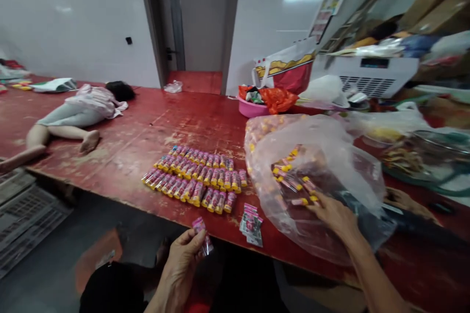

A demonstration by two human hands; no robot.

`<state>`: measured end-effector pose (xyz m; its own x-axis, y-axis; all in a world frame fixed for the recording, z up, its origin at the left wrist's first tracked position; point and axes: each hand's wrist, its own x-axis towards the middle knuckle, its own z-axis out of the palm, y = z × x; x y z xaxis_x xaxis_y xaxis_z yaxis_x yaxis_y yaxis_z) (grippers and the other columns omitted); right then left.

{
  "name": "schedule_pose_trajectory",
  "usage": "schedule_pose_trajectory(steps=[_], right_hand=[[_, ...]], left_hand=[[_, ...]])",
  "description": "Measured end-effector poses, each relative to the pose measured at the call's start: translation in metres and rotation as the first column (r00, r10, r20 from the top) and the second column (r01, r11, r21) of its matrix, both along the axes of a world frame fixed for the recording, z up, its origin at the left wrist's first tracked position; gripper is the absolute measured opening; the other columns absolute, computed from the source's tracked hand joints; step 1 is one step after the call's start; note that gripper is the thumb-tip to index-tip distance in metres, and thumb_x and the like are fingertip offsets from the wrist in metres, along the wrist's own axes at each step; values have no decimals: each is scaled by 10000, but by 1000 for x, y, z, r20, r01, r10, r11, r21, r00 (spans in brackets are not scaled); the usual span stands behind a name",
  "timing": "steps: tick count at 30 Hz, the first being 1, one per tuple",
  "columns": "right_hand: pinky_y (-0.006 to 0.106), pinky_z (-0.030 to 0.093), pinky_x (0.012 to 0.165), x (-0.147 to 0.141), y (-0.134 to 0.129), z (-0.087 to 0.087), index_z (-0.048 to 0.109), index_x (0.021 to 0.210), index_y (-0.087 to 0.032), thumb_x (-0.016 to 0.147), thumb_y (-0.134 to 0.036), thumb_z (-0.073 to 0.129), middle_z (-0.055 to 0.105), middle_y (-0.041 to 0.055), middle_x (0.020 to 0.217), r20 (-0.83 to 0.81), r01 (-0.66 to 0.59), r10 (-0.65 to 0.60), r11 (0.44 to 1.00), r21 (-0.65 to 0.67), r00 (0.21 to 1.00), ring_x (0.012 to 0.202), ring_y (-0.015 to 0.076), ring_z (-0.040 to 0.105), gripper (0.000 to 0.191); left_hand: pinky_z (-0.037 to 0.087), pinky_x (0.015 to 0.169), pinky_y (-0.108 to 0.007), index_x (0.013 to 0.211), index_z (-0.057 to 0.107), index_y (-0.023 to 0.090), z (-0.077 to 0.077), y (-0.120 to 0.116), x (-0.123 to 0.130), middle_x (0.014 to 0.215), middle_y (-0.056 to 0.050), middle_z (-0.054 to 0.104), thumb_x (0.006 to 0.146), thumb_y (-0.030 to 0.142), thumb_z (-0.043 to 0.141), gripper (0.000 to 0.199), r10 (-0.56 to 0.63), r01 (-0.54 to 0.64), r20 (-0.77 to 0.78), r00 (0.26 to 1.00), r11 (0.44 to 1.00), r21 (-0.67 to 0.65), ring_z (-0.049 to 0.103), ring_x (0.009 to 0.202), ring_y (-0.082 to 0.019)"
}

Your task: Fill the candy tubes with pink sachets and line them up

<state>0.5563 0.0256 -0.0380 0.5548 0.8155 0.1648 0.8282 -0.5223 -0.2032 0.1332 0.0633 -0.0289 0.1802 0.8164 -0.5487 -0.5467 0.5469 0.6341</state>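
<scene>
Left of the large translucent plastic bag [330,132], the left hand [181,254] pinches a slim pink-and-clear plastic sachet [207,246], while the nearer right hand [336,217], its grip impossible to tell, reaches into the bag's mouth, where a small yellow-capped tube [299,202] lies sideways just left of the fingertips.

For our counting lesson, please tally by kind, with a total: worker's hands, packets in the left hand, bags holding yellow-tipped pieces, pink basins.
Left hand and right hand: 2
Held packet: 1
Bag holding yellow-tipped pieces: 1
Pink basin: 1
Total: 5
</scene>
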Motion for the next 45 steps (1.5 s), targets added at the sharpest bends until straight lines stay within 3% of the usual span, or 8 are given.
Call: schedule_pose_trajectory(steps=[3,5,9,13,21,34,41,45], right_hand=[[374,471,640,-38,-14,8,575,1183,-117,887,-396,515,662,198,949,-93,98,-80,974,204,992,772,303,647,411],[300,468,541,-89,-24,14,530,1207,-139,850,-458,555,648,119,878,-391,62,126,900,432,912,613,207,596,479],[224,457,481,-216,-32,25,584,983,-190,831,-434,683,605,33,836,-751,-44,608,784,619,259,535,116,525,304],[204,490,514,-286,-27,26,556,949,-216,859,-368,678,575,33,979,-682,-42,731,681,731,-24,614,101,543,215],[264,544,788,-295,-24,6,535,1022,-222,914,-184,582,578,68,1067,-398,-243,880,459,855,261,979,183,612,124],[209,535,868,-323,-21,-9,517,1153,-155,893,-39,597,596,77,1070,104,-437,828,180,881,551,976,142,633,295],[341,555,910,-297,-29,3,491,1324,-197,956,-274,532,504,150,1324,-280,-574,933,360,736,226,1144,253,587,378],[327,544,907,-294,-31,11,545,1282,-224,922,-138,489,587,103,1204,-181,-501,932,324,803,314,1090,222,607,374]], left_hand=[[468,436,-137,618,660,118,0,3,-4,544,12,659,339,321,993,479,43,-43,8,999,999,-33,568,454,-68],[459,418,-138,614,638,126,2,4,-4,542,18,656,300,344,994,522,71,-71,14,997,996,-56,557,440,-66],[487,454,-146,650,630,138,9,5,-1,607,8,687,261,357,996,578,120,-117,35,992,991,-71,602,500,-85],[479,441,-147,616,597,142,16,-2,-3,551,36,641,246,336,1000,580,151,-147,65,986,987,-61,560,462,-69],[507,461,-167,682,660,130,25,-13,-10,606,2,684,282,336,1001,565,186,-174,137,973,980,-96,606,505,-99],[536,556,-183,741,745,126,-2,-27,-15,666,-50,715,459,393,963,445,124,-135,104,987,985,110,648,570,-127],[529,570,-199,733,737,114,7,-27,-22,660,-38,693,504,385,950,414,67,-84,142,988,989,118,607,557,-112],[520,627,-202,787,756,131,14,-34,-19,672,-49,703,557,358,934,369,-30,5,162,986,988,153,625,599,-126]])
